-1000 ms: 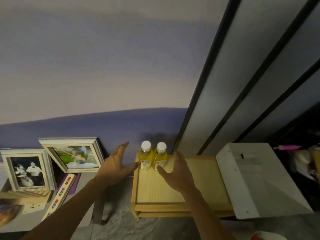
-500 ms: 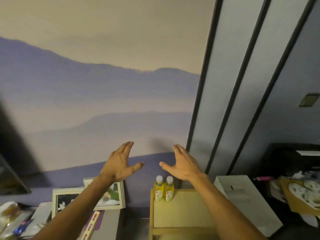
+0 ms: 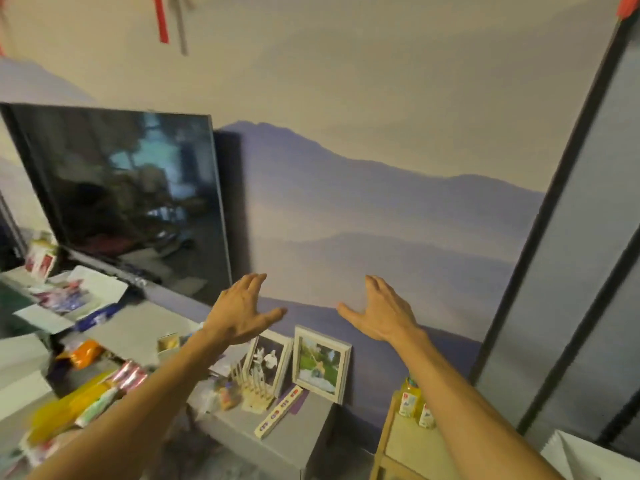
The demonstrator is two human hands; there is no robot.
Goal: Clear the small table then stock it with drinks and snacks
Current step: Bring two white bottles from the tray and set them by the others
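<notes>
Fingers spread, left hand and right hand hover well apart

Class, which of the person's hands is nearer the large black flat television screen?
Left. The left hand hovers just right of the black television screen, by its lower corner; the right hand is farther right.

Television at 10 o'clock. Black-and-white photo frame beside colour photo frame, 6 o'clock, on grey cabinet.
</notes>
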